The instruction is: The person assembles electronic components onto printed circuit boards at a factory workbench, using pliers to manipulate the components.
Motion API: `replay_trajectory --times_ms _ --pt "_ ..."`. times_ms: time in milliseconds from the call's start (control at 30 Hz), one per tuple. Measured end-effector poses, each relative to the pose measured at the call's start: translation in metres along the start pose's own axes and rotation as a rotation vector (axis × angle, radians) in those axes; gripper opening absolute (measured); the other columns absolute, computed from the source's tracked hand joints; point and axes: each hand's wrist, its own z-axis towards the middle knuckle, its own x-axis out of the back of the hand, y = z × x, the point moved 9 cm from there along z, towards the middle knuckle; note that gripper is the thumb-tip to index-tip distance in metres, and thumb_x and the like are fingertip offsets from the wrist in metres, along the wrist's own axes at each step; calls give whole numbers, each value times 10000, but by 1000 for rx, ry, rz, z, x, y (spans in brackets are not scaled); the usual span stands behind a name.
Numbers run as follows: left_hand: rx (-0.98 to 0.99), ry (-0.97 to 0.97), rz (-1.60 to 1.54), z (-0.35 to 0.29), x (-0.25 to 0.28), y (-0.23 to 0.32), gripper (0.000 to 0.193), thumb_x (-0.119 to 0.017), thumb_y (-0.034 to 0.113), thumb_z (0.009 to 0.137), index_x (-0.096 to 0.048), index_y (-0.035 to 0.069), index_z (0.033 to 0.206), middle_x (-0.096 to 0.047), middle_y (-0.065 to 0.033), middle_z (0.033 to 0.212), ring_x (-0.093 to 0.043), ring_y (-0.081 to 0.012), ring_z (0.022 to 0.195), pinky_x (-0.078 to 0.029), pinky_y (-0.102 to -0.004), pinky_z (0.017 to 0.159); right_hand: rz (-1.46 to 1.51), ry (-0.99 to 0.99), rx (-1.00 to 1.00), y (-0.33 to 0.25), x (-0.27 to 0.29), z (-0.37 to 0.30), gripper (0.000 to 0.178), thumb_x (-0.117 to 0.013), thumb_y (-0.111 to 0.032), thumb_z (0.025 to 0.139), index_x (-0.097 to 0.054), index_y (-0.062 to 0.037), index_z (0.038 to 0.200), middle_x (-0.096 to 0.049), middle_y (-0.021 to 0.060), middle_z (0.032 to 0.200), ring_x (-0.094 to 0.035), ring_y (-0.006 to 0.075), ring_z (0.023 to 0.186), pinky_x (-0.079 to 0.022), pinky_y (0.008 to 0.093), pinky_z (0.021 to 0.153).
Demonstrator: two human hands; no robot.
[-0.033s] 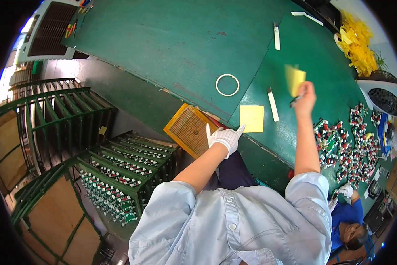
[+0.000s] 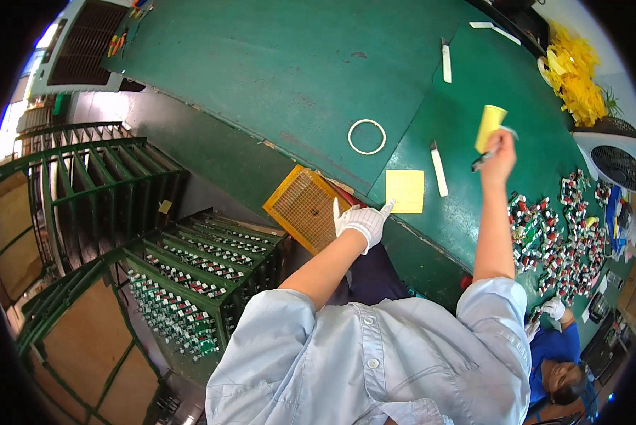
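A square yellow paper (image 2: 404,191) lies flat near the table's edge. My left hand (image 2: 361,221), in a white ribbed glove, reaches it with an extended index finger touching its lower left corner. The thumb is spread away, and the hand holds nothing. Off the table to the right, my bare right hand (image 2: 499,157) is closed on a curled yellow sheet (image 2: 489,127) and a slim dark pen-like tool (image 2: 481,161). A white-handled blade (image 2: 439,168) lies between the flat paper and my right forearm.
A cream ring (image 2: 367,137) and another white-handled blade (image 2: 446,61) lie on the green table (image 2: 282,78). Small circuit boards (image 2: 559,234) are heaped at right, near a gloved co-worker (image 2: 555,354). A yellow mesh crate (image 2: 300,209) and green racks (image 2: 190,273) stand left.
My right hand has shifted slightly right, and the blurred sheet in it now shows as a curl. My left hand stays at the flat yellow paper.
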Motion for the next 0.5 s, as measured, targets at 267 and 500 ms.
replay_trajectory --times_ms 267,500 --pt "-520 843 -980 1 4 -22 611 -358 518 858 -491 4 1160 -539 -194 1107 -606 -255 771 -446 -340 813 -400 -403 763 -162 -93 -94 314 -524 -36 728 -562 -42 1040 -595 160 990 -583 324 869 -479 363 722" --pt "-607 305 -2050 -104 -11 -67 563 -369 520 875 -499 59 1169 -558 -66 1106 -518 -152 989 -413 -285 858 -94 -1065 1061 -204 -160 -262 174 -611 -41 579 -485 3 690 -575 189 1010 -538 373 989 -424 481 834"
